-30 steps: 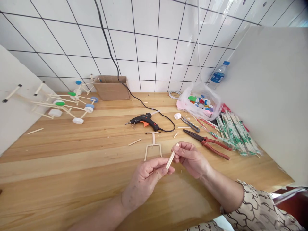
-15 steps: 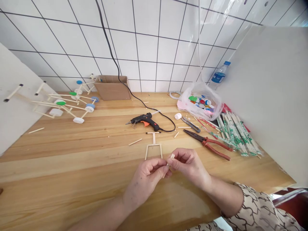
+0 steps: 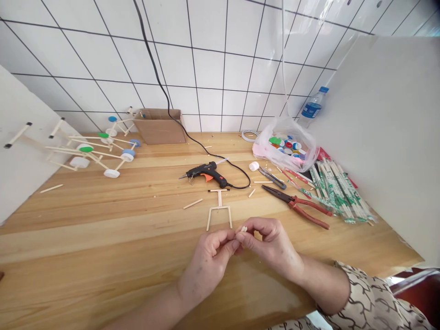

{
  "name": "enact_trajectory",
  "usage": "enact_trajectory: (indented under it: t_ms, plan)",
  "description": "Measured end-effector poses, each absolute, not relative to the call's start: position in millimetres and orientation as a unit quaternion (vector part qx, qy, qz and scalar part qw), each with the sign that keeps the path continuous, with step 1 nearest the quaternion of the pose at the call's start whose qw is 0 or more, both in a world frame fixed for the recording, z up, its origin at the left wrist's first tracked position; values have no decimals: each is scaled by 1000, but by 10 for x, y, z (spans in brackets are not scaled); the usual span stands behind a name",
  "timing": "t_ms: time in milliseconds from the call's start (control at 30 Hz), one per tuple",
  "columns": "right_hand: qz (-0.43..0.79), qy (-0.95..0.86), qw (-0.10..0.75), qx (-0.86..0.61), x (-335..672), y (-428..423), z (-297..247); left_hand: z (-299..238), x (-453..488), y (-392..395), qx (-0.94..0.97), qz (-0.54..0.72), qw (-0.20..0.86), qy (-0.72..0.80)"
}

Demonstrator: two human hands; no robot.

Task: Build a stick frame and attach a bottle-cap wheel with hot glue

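Note:
My left hand (image 3: 210, 257) and my right hand (image 3: 273, 245) meet at the fingertips above the table's near half. Between them they pinch short pieces of wooden stick (image 3: 244, 229); only the pale ends show, the rest being covered by fingers. Just beyond the hands lies a stick frame (image 3: 220, 207), a three-sided piece with a stem and a dark-tipped crossbar at its far end. Behind that frame a black hot glue gun (image 3: 208, 173) rests on its side, nozzle to the left.
Pliers (image 3: 295, 204), a utility knife (image 3: 272, 177) and wrapped chopsticks (image 3: 342, 190) lie to the right, below a plastic bag of bottle caps (image 3: 287, 146). Stick models with cap wheels (image 3: 112, 173) stand at left, near a cardboard box (image 3: 160, 128). A water bottle (image 3: 312, 109) stands back right.
My hands have come slightly lower and nearer to me, still together. The stick pieces have turned, and less of them shows between my fingers.

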State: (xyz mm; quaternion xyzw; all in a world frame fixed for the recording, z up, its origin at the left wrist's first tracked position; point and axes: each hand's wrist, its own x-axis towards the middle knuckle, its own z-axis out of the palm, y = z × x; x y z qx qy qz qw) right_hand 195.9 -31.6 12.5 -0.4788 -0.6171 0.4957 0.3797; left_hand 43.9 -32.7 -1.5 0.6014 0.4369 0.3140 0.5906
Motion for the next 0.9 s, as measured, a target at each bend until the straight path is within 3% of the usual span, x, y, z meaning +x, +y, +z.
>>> enact_trajectory:
  t_ms: [500,700,900]
  plan:
    - [367,-733,406,-404,2018,-319,90,-134,400,-376,680,344,473,442]
    - [380,-725,395,-418,2035,-318,86,-135,403,-366,660,349,508,430]
    - [477,-631,394,-467,2008,-304,54,-18,434,-355,601,329,585,434]
